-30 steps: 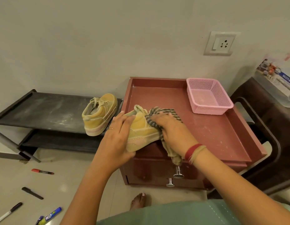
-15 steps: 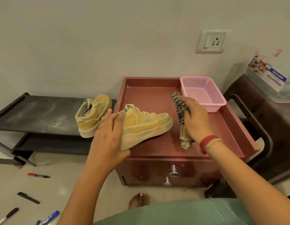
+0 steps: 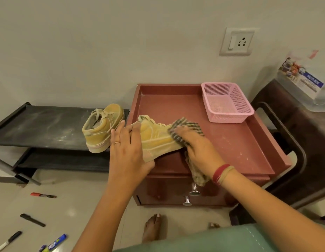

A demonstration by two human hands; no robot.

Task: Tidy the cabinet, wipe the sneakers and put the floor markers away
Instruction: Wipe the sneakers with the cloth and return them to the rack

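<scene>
- Right now the sneaker [image 3: 158, 140] sits tipped at the front-left edge of the cabinet [image 3: 230, 142], left hand [image 3: 127, 150] clasping its heel, right hand [image 3: 198, 148] gripping a striped cloth [image 3: 187, 126] against its toe.
- Wiping is underway, I'd judge; the second sneaker [image 3: 101, 128] sits on the black rack [image 3: 39, 124].
- Markers [image 3: 42, 195] lie on the floor, not yet collected; a pink basket [image 3: 225, 102] sits behind.

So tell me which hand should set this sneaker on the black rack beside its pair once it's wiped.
Left, probably. The left hand grips the held sneaker at its heel, on the side nearest the black rack and the second sneaker. The right hand holds the cloth against its toe.
</scene>
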